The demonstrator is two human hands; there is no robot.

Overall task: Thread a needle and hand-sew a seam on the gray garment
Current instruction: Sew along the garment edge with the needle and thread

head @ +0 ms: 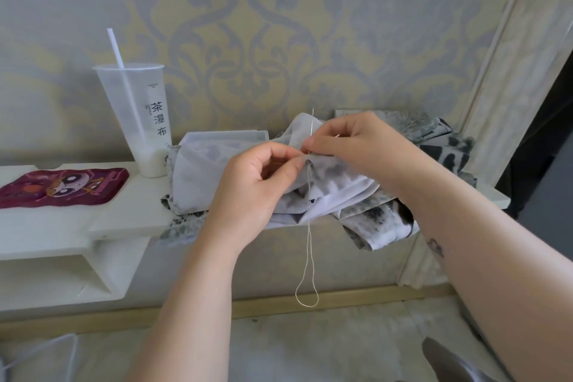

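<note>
The gray and white mottled garment [338,192] lies bunched on a white shelf [130,211]. My left hand [257,186] pinches a raised fold of the cloth between thumb and fingers. Just right of it, my right hand [356,146] pinches the thin needle [312,124], which stands nearly upright through the fold with its tip pointing up. A loop of pale thread [308,273] hangs from the fabric down below the shelf edge.
A tall clear plastic cup [139,115] with a straw and a little white liquid stands on the shelf left of the garment. A maroon cartoon pouch [62,186] lies at far left. A clear plastic box [226,135] sits behind the cloth against the patterned wall.
</note>
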